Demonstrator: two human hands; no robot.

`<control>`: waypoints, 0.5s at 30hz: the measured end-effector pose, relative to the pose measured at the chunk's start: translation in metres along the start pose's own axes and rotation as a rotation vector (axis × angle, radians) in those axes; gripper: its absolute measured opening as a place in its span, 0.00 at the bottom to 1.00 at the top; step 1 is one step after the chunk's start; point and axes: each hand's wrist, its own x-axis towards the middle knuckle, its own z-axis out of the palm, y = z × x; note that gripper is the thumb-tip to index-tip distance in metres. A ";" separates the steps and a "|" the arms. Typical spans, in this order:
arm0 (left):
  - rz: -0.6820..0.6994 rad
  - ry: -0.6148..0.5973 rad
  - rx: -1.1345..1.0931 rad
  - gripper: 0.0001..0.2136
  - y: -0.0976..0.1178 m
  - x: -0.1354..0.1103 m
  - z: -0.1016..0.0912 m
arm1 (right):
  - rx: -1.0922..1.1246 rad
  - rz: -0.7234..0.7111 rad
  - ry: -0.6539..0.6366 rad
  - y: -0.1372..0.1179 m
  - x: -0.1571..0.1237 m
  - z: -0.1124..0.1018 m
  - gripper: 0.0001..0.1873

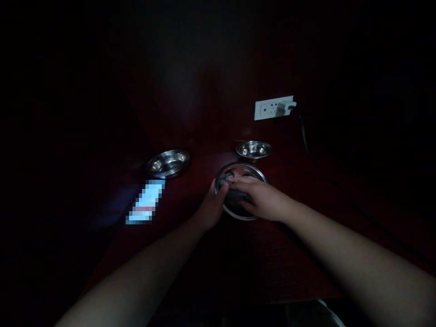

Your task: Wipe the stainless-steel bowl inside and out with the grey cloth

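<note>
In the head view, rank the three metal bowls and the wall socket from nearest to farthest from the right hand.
1. Near bowl: under the right hand, touched by it.
2. Small bowl: just behind, toward the wall.
3. Left bowl: off to the left.
4. Wall socket: up on the wall, roughly as far as the left bowl, so hard to rank.

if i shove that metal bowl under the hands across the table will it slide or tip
The metal bowl looks shiny and smooth on a polished dark table, so it would probably slide easily. It looks thin-walled, so likely light and stiff. Its wide, shallow shape suggests it would rarely tip, though the left hand and right hand steady it.
</note>
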 end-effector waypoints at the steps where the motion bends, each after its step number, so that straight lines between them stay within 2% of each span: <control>1: -0.004 0.001 -0.010 0.28 0.000 0.000 0.000 | 0.000 0.001 0.002 0.000 0.000 0.000 0.33; 15: 0.015 -0.019 -0.041 0.29 -0.010 0.003 -0.001 | 0.006 -0.037 -0.011 0.003 -0.002 0.001 0.29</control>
